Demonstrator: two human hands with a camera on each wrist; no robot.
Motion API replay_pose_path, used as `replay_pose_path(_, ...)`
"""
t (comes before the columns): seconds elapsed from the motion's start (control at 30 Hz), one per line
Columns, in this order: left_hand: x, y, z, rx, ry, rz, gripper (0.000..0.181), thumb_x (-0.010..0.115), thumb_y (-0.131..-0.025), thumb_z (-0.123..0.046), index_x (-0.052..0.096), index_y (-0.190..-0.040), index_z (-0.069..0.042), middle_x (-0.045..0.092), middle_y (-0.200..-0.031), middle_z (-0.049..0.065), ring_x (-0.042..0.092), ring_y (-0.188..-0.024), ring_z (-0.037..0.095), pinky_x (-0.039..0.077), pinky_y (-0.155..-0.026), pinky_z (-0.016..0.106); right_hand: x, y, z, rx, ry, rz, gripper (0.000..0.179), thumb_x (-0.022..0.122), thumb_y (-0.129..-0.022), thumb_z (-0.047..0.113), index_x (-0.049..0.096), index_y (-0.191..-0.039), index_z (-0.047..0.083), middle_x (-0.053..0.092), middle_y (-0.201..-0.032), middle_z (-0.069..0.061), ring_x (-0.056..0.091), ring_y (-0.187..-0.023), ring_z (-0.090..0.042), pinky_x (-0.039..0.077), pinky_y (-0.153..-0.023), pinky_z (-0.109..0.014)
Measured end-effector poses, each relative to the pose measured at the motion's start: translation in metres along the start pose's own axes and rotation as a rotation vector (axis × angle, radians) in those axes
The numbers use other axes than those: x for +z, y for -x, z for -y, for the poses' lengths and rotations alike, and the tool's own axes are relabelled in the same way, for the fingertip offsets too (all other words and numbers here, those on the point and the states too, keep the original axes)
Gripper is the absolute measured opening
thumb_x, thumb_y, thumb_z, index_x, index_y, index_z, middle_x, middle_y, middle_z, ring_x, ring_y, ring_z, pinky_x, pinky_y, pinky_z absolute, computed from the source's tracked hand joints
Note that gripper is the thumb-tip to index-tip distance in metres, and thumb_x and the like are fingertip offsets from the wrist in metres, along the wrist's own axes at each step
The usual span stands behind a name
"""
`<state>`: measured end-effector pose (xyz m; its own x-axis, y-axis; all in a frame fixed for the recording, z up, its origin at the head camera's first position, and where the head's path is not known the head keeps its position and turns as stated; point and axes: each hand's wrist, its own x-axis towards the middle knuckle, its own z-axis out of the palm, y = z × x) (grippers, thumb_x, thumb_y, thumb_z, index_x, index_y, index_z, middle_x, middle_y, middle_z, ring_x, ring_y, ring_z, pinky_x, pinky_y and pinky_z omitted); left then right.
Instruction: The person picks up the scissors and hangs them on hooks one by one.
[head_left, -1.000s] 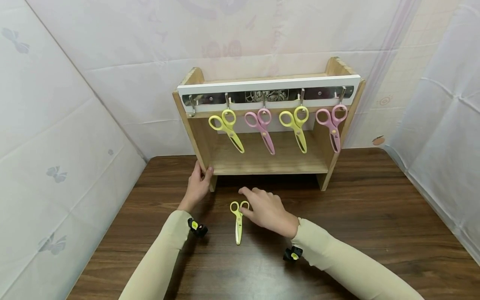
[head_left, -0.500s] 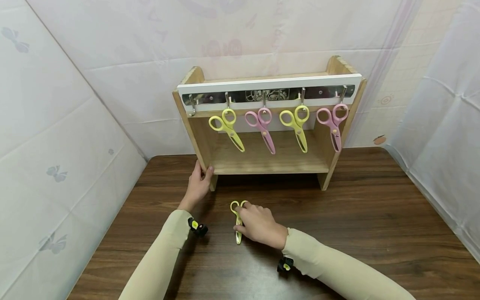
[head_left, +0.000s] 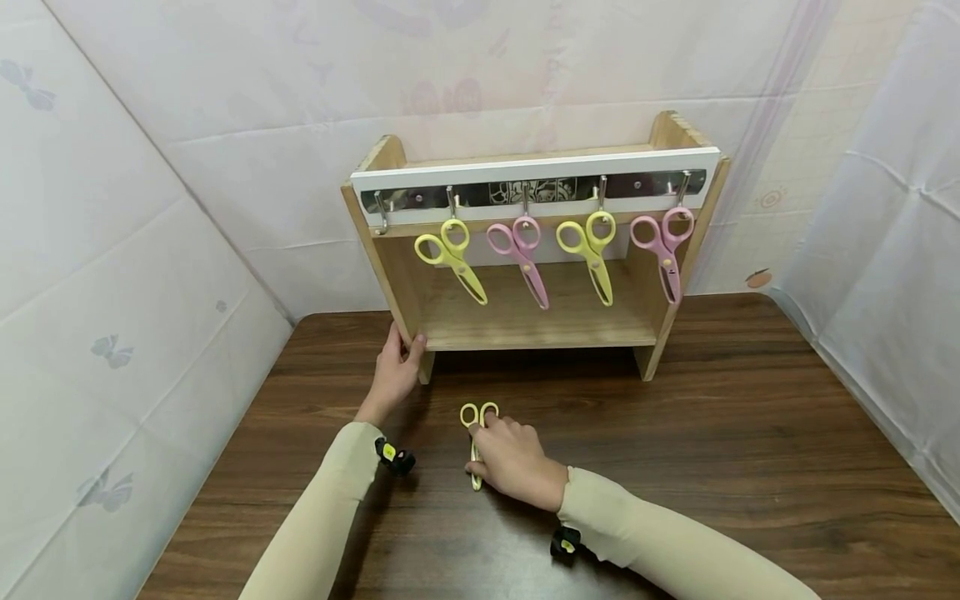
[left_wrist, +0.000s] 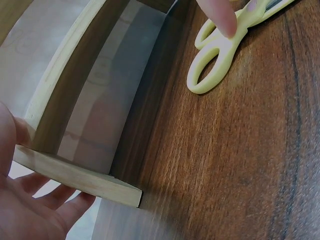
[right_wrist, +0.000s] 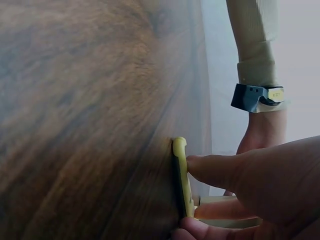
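Note:
A wooden shelf (head_left: pixel 540 342) with a row of hooks stands on the table. My left hand (head_left: pixel 396 372) grips its lower left side board (left_wrist: pixel 80 176), thumb on one side and fingers on the other. Flat on the table in front of the shelf lie yellow scissors (head_left: pixel 469 414), loops toward the shelf. My right hand (head_left: pixel 513 461) is over them, thumb and fingertips pinching them around the middle, as the right wrist view shows the scissors (right_wrist: pixel 182 175) between thumb and fingers. Part of the blade and pivot is hidden under that hand.
From the hooks hang yellow scissors (head_left: pixel 453 258), pink scissors (head_left: pixel 517 250), more yellow scissors (head_left: pixel 592 254) and more pink scissors (head_left: pixel 666 250). The leftmost hook (head_left: pixel 381 212) bears nothing. Patterned white cloth (head_left: pixel 247 125) surrounds the brown table (head_left: pixel 750 433).
My right hand has come down and toward me onto the lying yellow scissors, its thumb reaching the blade. Those scissors stay in place. My left hand keeps its hold on the shelf.

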<state>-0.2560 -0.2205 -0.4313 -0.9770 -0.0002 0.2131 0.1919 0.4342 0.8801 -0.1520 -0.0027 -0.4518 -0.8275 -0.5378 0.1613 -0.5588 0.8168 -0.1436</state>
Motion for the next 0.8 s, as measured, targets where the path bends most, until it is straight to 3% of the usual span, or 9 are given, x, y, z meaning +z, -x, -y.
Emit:
replay_pose_path(0.2,0.0,-0.001,0.001,0.005,0.005,-0.006,0.051,0.047,-0.111,-0.026,0.032,-0.158,-0.011,0.047,-0.149,0.025,0.049,-0.136,0.041,0.047,-0.105,0.059,0.002,0.001,0.0,-0.009,0.006,-0.02,0.034,0.085,-0.084,0.046,0.071,-0.094,0.017,0.062,-0.089,-0.003,0.057,-0.063,-0.02,0.046,-0.042,-0.037)
replay_pose_path(0.47,0.001,-0.001,0.002,0.006,-0.004,-0.018,0.049,0.049,-0.111,-0.023,0.035,-0.155,-0.01,0.049,-0.147,0.026,0.051,-0.135,0.039,0.048,-0.105,0.056,-0.004,0.004,-0.003,-0.043,-0.05,0.058,0.03,0.087,-0.085,0.037,0.073,-0.105,0.019,0.062,-0.092,-0.001,0.061,-0.071,-0.021,0.047,-0.045,-0.034)
replay_pose_path(0.8,0.001,-0.001,0.002,0.011,-0.002,-0.013,0.049,0.048,-0.111,-0.024,0.034,-0.155,-0.01,0.048,-0.147,0.026,0.05,-0.135,0.041,0.048,-0.104,0.058,-0.017,0.01,-0.016,-0.052,-0.085,0.135,0.03,0.086,-0.085,0.018,0.072,-0.113,0.021,0.056,-0.085,0.002,0.06,-0.075,-0.02,0.043,-0.047,-0.031)
